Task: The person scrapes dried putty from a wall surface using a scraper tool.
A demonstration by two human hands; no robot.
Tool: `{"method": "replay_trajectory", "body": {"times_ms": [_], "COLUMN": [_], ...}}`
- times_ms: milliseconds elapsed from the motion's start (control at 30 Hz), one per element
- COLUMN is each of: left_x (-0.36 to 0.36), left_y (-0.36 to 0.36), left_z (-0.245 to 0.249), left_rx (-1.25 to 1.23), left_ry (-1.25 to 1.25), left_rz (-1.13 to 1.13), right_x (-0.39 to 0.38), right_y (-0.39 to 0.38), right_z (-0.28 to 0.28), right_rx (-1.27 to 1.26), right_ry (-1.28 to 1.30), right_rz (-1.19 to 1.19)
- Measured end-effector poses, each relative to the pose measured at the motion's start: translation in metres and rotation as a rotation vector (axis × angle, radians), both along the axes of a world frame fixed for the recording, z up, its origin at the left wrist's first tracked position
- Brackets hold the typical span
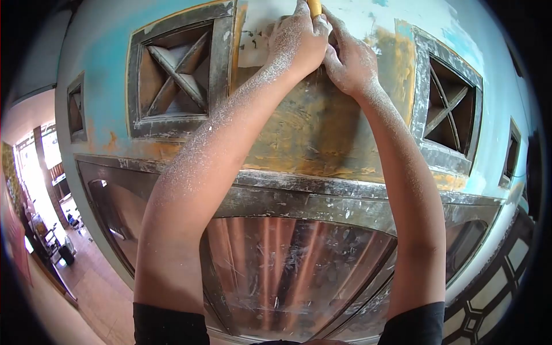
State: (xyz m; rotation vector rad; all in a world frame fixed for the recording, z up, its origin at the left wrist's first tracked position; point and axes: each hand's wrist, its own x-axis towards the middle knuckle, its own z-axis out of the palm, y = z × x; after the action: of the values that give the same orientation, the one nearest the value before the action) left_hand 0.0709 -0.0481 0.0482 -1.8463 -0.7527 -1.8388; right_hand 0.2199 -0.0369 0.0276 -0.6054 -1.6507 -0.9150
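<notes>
The yellow handle is at the far top, almost out of view, in front of the panel. Both hands are closed around it: the left hand and the right hand touch each other. White dust covers both arms. The working end is hidden. I think the dusty grip may slip, and then the tool could gouge the bare wood or the carved square at left.
</notes>
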Motion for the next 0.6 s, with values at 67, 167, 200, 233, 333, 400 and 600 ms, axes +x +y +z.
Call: {"method": "replay_trajectory", "body": {"times_ms": [67, 167, 200, 233, 333, 400, 600], "left_x": [-0.012, -0.039, -0.048, -0.054, -0.072, -0.076, -0.077], "left_y": [-0.006, -0.023, -0.032, -0.043, -0.030, -0.024, -0.001], "left_z": [0.000, 0.009, 0.013, 0.018, 0.035, 0.045, 0.110], "left_rx": [0.108, 0.145, 0.129, 0.020, -0.007, 0.014, 0.025], "left_ry": [-0.020, -0.006, 0.025, 0.033, 0.018, -0.013, 0.104], "left_rz": [0.148, 0.321, 0.410, 0.508, 0.603, 0.624, 0.736], "right_x": [-0.004, -0.005, -0.003, -0.004, -0.004, -0.005, -0.005], "right_y": [-0.004, -0.008, -0.006, -0.005, -0.005, -0.007, -0.008], "right_z": [-0.003, -0.004, -0.004, -0.004, -0.005, -0.007, -0.006], "right_rx": [0.071, 0.016, 0.027, 0.037, 0.040, 0.028, 0.073], "right_ry": [-0.037, -0.058, -0.056, -0.054, -0.052, -0.049, -0.047], "right_rz": [-0.011, -0.062, -0.055, -0.050, -0.042, -0.032, -0.040]}}
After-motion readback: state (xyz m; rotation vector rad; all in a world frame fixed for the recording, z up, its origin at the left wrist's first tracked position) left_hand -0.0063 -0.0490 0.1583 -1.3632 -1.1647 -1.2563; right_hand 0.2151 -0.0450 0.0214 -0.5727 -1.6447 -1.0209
